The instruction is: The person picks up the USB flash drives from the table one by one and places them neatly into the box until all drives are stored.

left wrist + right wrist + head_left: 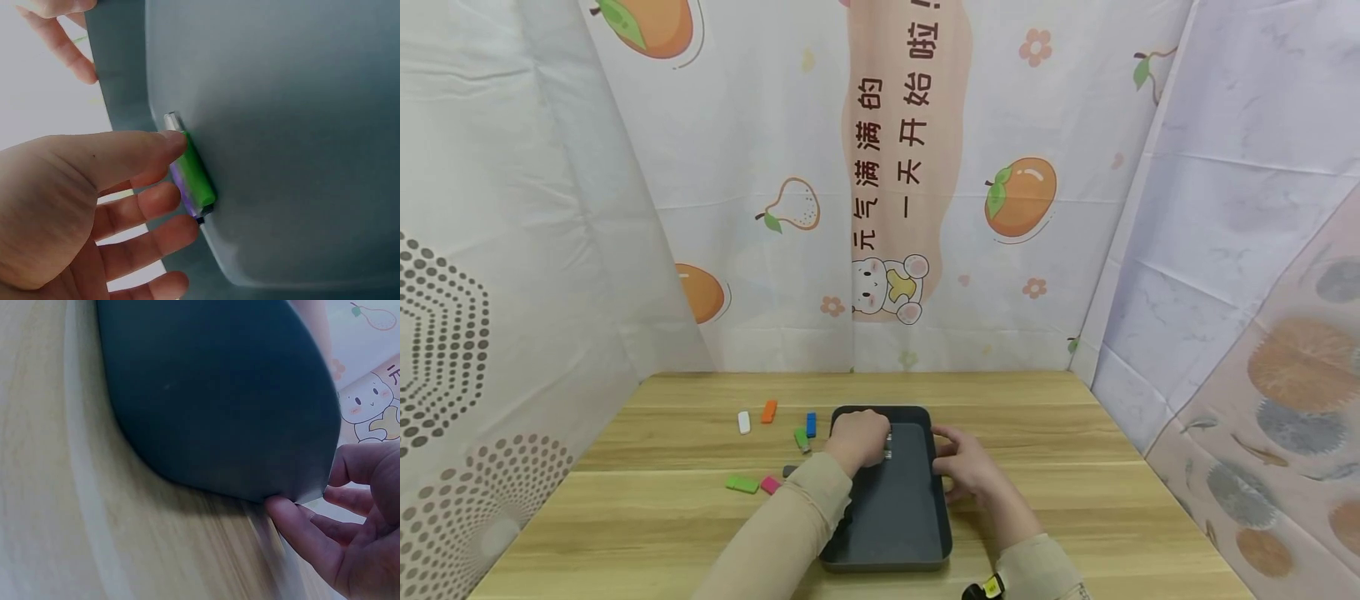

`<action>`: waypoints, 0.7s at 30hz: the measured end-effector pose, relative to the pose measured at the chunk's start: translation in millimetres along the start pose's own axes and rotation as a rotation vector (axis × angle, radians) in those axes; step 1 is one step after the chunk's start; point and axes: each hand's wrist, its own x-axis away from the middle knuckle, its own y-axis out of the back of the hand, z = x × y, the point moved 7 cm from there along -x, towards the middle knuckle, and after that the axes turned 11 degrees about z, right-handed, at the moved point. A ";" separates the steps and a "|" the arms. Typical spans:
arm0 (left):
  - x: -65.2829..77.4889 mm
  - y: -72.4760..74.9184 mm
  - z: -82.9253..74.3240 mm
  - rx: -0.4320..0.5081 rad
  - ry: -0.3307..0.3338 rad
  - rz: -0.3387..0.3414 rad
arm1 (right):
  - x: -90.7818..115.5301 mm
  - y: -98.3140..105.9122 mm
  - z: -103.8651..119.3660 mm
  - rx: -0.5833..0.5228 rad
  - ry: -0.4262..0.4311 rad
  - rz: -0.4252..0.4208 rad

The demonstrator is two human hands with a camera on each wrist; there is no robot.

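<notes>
A dark grey tray (902, 517) stands on the wooden table. My left hand (859, 439) reaches into its far left part. The left wrist view shows thumb and index finger pinching a green USB stick (199, 181) against the tray's inner edge, its metal plug pointing up the picture. Directly behind it lies a purple strip (183, 190), perhaps a second stick, mostly covered. Silver plugs (889, 454) show beside the left hand in the head view. My right hand (968, 467) grips the tray's right wall, thumb and fingers on either side of the edge (294, 501).
Left of the tray lie more USB sticks: white (744, 422), orange (769, 412), blue (811, 425), two green ones (742, 484), pink (771, 485) and a dark one (789, 472), partly behind the left sleeve. A printed curtain (775, 292) hangs behind the table.
</notes>
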 end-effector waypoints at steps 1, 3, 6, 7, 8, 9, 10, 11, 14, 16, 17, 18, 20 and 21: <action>0.5 1.6 0.6 0.000 -0.004 -0.005 | -0.1 0.0 -0.1 0.000 -0.001 -0.001; 1.4 5.4 1.5 -0.006 -0.013 -0.015 | -0.2 0.0 -0.2 -0.001 0.000 -0.001; 3.4 12.6 1.9 -0.021 -0.030 -0.023 | -0.3 0.3 -0.5 -0.001 0.002 -0.005; 4.2 15.4 1.9 -0.024 -0.031 -0.022 | -0.2 0.3 -0.4 -0.003 0.002 -0.006; 5.9 18.9 1.6 -0.021 -0.037 -0.021 | -0.2 0.5 -0.3 -0.002 0.002 -0.007; 7.6 22.3 1.4 -0.017 -0.043 -0.019 | -0.1 0.6 -0.3 -0.001 0.002 -0.009; 9.6 26.0 1.0 -0.014 -0.047 -0.018 | 0.0 0.8 -0.3 0.000 0.001 -0.011; 11.8 29.2 0.8 -0.011 -0.050 -0.016 | 0.1 0.9 -0.2 0.001 0.000 -0.012; 18.9 38.9 0.7 -0.005 -0.063 -0.021 | 0.3 1.1 -0.6 0.000 -0.005 -0.017; 22.7 43.7 1.7 -0.010 -0.069 -0.032 | 0.3 1.2 -0.9 -0.003 -0.007 -0.018; 24.6 45.9 2.7 -0.011 -0.071 -0.040 | 0.3 1.2 -1.0 -0.003 -0.008 -0.019; 26.4 48.2 4.1 -0.014 -0.071 -0.051 | 0.2 1.2 -1.2 -0.004 -0.008 -0.019; 28.8 51.1 8.6 -0.009 -0.065 -0.071 | 0.1 1.1 -1.0 -0.003 -0.008 -0.019; 29.9 52.1 11.4 -0.004 -0.060 -0.080 | 0.0 1.1 -0.9 -0.002 -0.007 -0.019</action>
